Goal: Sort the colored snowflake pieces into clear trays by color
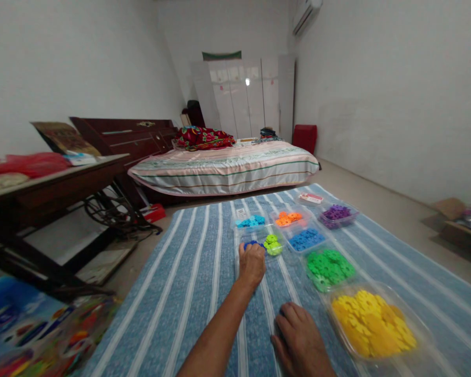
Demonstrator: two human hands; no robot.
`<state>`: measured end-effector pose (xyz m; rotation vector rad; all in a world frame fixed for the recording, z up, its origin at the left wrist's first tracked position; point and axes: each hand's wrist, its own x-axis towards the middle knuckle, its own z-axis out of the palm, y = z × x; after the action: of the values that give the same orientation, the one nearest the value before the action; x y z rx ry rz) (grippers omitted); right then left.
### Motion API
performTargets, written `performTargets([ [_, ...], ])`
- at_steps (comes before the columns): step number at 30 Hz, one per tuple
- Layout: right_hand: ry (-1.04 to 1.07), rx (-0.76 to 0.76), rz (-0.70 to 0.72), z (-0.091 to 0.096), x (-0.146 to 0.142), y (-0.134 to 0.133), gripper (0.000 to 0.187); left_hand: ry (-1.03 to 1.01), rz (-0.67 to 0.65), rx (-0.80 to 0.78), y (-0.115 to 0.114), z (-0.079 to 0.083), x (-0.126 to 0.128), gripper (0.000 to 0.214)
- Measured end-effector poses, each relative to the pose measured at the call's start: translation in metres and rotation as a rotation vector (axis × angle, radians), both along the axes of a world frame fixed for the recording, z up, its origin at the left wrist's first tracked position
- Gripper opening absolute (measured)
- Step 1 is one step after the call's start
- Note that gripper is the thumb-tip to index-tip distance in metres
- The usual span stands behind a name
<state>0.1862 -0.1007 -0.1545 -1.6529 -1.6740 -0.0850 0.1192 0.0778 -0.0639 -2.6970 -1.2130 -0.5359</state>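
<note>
Right hand (298, 340) on striped woven mat (196, 293)

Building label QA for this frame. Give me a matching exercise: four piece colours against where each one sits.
1. yellow pieces
2. purple pieces
3. orange pieces
4. dark blue pieces

A. at the left hand fingertips
B. back row, right of the light blue pieces
C. nearest tray, beside the right hand
D. back row, right end

Pairs: 1-C, 2-D, 3-B, 4-A
</note>
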Motion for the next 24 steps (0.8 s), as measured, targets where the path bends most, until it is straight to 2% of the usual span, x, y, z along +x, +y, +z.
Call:
performTargets([
  [8, -0.012, -0.005, -0.014, 0.006, 0.0, -0.002, 0.02, -0.034, -0.016, -0.028, 0.009, -0.009, 0.001, 0.022],
  [12, -0.006, -0.017, -0.004, 0.007, 0.001, -0.001, 0.02, -0.162, -0.054, -0.027, 0.016, -0.008, -0.002, 0.014],
  [14, -0.002, -0.026, 0.006, 0.007, 0.001, -0.001, 0.02, -0.259, -0.06, -0.003, 0.027, -0.004, -0.003, 0.016],
  [17, 0.013, -0.041, 0.005, 0.01, 0.002, 0.0, 0.019, -0.369, -0.023, 0.017, 0.054, 0.006, -0.005, 0.022],
  [20, 0.012, -0.043, 0.01, 0.018, 0.003, 0.001, 0.017, -0.318, 0.071, -0.003, 0.087, 0.016, -0.007, 0.028],
  [23, -0.024, -0.102, 0.019, 0.033, 0.004, 0.0, 0.011, -0.188, 0.326, -0.112, 0.116, 0.021, -0.009, 0.046],
  [24, -0.041, -0.136, 0.023, 0.039, 0.005, 0.001, 0.009, -0.142, 0.375, -0.175, 0.124, 0.022, -0.008, 0.051],
])
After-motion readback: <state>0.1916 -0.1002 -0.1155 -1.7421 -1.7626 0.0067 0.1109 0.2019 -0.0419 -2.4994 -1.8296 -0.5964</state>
